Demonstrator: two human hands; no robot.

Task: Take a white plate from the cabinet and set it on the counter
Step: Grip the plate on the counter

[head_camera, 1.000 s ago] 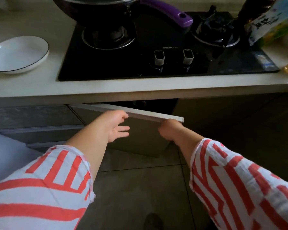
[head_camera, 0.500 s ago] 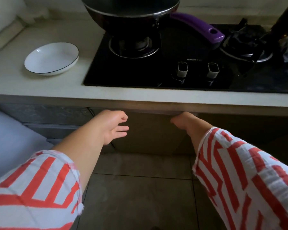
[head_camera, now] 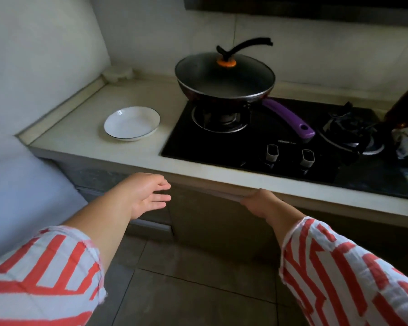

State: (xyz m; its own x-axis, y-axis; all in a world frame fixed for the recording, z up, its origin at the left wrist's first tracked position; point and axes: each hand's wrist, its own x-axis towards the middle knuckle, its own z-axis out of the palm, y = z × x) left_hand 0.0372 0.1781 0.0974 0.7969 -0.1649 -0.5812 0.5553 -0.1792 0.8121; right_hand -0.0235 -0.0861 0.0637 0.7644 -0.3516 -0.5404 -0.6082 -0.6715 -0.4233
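A white plate (head_camera: 132, 123) with a dark rim rests on the pale counter (head_camera: 85, 109), left of the stove. Below the counter edge the brown cabinet door (head_camera: 212, 222) looks pushed in, nearly flush with the front. My right hand (head_camera: 260, 203) is on the door's top edge, with its fingers curled over it and hidden behind. In front of the cabinets, to the left of that door, my left hand (head_camera: 144, 194) hovers with fingers spread and nothing in it.
A black gas stove (head_camera: 280, 140) fills the counter's right side, with a lidded pan with a purple handle (head_camera: 226, 78) on the left burner. A dark bottle (head_camera: 405, 118) stands at the far right. Drawer fronts (head_camera: 99, 180) lie left of the door. Tiled floor below.
The cabinet door, ajar a second ago, has swung in under my right hand. The view has lifted, so the wall and pan lid now show. My left hand has stayed empty.
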